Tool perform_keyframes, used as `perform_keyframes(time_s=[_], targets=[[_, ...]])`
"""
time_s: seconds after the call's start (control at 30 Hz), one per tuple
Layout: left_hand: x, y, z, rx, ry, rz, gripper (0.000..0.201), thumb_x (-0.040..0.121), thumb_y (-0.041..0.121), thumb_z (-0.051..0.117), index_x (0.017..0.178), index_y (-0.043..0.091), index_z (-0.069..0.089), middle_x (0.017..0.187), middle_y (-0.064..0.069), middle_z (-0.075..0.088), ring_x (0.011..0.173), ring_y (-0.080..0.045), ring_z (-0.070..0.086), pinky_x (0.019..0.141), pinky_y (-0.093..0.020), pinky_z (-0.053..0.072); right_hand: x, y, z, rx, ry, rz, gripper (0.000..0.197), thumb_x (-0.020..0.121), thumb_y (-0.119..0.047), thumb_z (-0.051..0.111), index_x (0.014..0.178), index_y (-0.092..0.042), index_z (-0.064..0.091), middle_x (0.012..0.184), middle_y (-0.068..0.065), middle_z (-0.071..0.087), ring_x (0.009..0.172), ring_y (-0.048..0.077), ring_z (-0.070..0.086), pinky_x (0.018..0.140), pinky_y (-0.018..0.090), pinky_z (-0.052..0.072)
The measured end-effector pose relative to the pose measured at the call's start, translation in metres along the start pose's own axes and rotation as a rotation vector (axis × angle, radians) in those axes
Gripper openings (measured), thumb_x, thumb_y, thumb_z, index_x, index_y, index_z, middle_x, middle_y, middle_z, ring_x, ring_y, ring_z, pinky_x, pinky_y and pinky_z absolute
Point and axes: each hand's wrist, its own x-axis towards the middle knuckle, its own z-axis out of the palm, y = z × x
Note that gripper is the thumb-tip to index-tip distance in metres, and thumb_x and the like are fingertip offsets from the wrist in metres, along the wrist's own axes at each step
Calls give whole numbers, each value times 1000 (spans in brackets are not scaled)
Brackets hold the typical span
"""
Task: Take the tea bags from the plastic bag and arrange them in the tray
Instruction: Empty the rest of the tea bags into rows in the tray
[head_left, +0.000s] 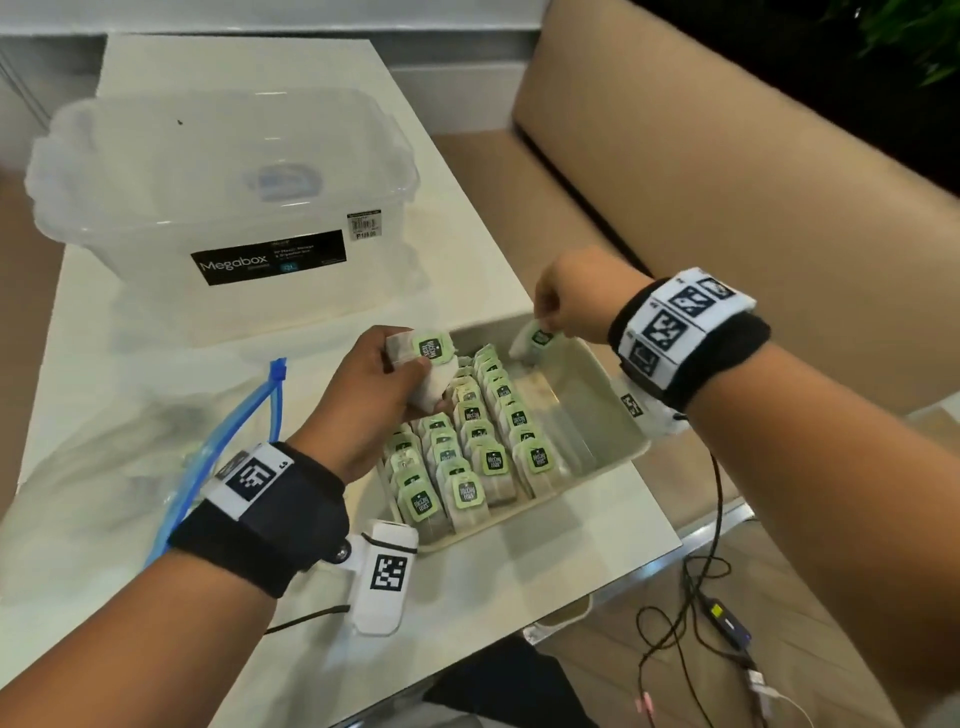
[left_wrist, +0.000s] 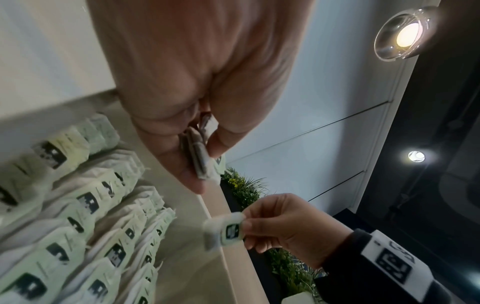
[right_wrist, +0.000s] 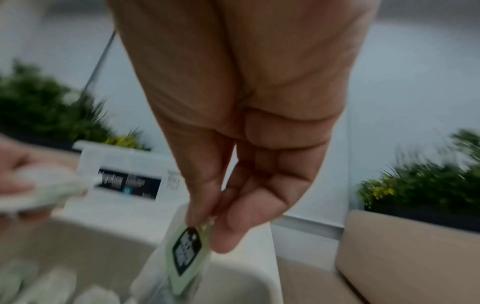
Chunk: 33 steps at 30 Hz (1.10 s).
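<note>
A cream tray (head_left: 602, 395) on the white table holds several rows of tea bags (head_left: 467, 447) with green tags, standing upright; its right part is bare. My left hand (head_left: 384, 384) hovers over the tray's far left end and grips a small stack of tea bags (head_left: 426, 364), also seen edge-on as the stack (left_wrist: 201, 156). My right hand (head_left: 566, 306) pinches a single tea bag (head_left: 535, 340) by its top at the tray's far right end; the pinched bag (right_wrist: 185, 257) hangs down into the tray (right_wrist: 78, 242). The clear plastic bag (head_left: 130, 447) with a blue zip lies left of the tray.
A clear Megabox storage box (head_left: 223, 208) stands at the back of the table. A beige bench (head_left: 727, 182) runs along the right. Cables and a small device (head_left: 727, 623) lie on the seat below the table's right edge.
</note>
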Motion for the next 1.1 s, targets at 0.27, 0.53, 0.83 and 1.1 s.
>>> perform_keyframes(time_s=[0.27,0.53,0.83,1.1], targets=[[-2,-3,-12,-50,-19,-13,18,98,3,49,107,18,52,114,-10,60,81,-13,71,65,-28,58,31,-21,24,-460,-141,-76,7,79,-13,64,79,-19,67,80,-1,68,68,20,64,64,28,55],[-1,-3,-15,-95,-37,-31,18,98,3,50,111,15,51,115,-10,61,88,-15,69,69,-33,60,32,-36,35,-590,-191,-151,9,91,-18,57,84,-14,60,63,-2,45,67,22,53,60,29,45],[0,-5,-16,-82,-31,-40,21,98,4,50,118,11,50,119,-12,61,97,-22,67,70,-32,59,33,-40,43,-576,-181,-108,10,89,-16,57,79,-16,53,64,-2,46,69,23,54,61,29,47],[1,-6,-17,-55,-46,-42,23,98,5,50,121,8,49,118,-11,61,96,-21,66,70,-31,59,41,-27,36,-444,-144,-19,11,89,-19,59,91,-9,63,65,-1,50,69,23,59,61,29,49]])
